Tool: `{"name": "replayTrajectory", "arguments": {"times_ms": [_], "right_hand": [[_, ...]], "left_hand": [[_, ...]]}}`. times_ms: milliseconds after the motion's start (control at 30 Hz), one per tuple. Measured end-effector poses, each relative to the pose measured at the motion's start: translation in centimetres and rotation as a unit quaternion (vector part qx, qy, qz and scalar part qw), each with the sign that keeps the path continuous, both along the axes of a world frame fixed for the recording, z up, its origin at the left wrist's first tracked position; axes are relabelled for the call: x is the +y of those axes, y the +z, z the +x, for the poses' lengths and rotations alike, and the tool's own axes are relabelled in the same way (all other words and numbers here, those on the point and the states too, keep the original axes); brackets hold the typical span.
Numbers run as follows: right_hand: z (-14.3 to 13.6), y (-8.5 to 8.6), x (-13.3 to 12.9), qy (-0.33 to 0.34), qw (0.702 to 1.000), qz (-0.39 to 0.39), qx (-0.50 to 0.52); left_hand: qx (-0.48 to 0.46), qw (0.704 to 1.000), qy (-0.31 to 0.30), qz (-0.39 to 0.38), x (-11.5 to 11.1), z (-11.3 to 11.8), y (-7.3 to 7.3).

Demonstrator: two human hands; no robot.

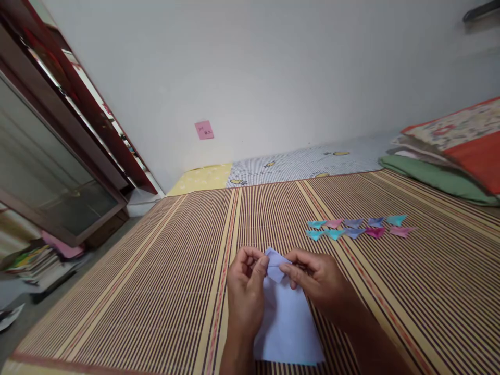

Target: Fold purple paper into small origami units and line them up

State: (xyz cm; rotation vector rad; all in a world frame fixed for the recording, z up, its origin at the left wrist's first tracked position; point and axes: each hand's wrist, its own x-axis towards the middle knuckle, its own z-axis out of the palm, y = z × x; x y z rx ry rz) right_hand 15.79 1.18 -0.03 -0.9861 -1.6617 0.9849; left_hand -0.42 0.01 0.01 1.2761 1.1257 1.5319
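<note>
Striped matting [187, 291] covers the surface up to a pale wall [273, 78], where a pink sticky note [204, 129] hangs. Near the front of it, a small folded piece of lavender paper [276, 272] is raised between the person's two hands, above the upper end of a stack of lavender paper sheets [289, 328]. The left hand [247, 291] pinches its left edge between thumb and index finger; the right hand [318, 276] has its thumb laid on the front near the right corner, with the index finger at the upper edge. Both grips are nearly closed, only paper-thin; how the remaining right fingers sit behind is hard to tell. For a clean fold, the left pinch should probably stay light but steady while the right thumb lines up the edges, then presses the crease flat from the middle outward. Two rows of folded paper pieces [354, 233] lie beyond the right hand.
</note>
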Motion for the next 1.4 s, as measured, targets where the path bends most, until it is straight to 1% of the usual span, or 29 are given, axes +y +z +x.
{"name": "replayTrajectory", "arguments": {"times_ms": [233, 400, 467, 600, 700, 800, 967, 1200, 1400], "right_hand": [[-0.4, -0.3, 0.1, -0.027, 0.999, 0.037, -0.017], [-0.5, -0.8, 0.2, -0.051, 0.997, 0.058, -0.021], [-0.5, -0.9, 0.3, -0.057, 0.997, 0.051, -0.018], [-0.6, -1.0, 0.2, -0.067, 0.997, 0.026, -0.013], [-0.7, -0.9, 0.2, -0.065, 0.998, 0.012, -0.005], [-0.8, -0.8, 0.2, -0.057, 0.998, 0.012, -0.001], [-0.6, -0.4, 0.2, -0.031, 0.999, 0.020, -0.032], [-0.5, -0.4, 0.1, -0.016, 0.999, 0.027, -0.020], [0.2, 0.1, -0.1, 0.010, 0.999, 0.038, -0.036]], "left_hand": [[-0.004, 1.000, 0.012, 0.009, 0.0, 0.1, -0.1], [-0.017, 1.000, -0.007, 0.008, -0.1, 0.2, -0.2], [0.006, 1.000, 0.003, 0.019, -0.1, 0.2, -0.4], [0.086, 0.994, 0.035, 0.050, -0.1, 0.1, -0.7], [0.104, 0.992, 0.046, 0.055, -0.1, 0.1, -0.7], [0.084, 0.995, 0.043, 0.037, -0.1, 0.0, -0.6], [0.068, 0.997, 0.032, 0.021, 0.0, 0.0, -0.4], [-0.032, 0.999, 0.014, 0.001, 0.0, 0.1, -0.2], [-0.045, 0.999, -0.006, -0.020, 0.2, -0.5, 0.0]]}}
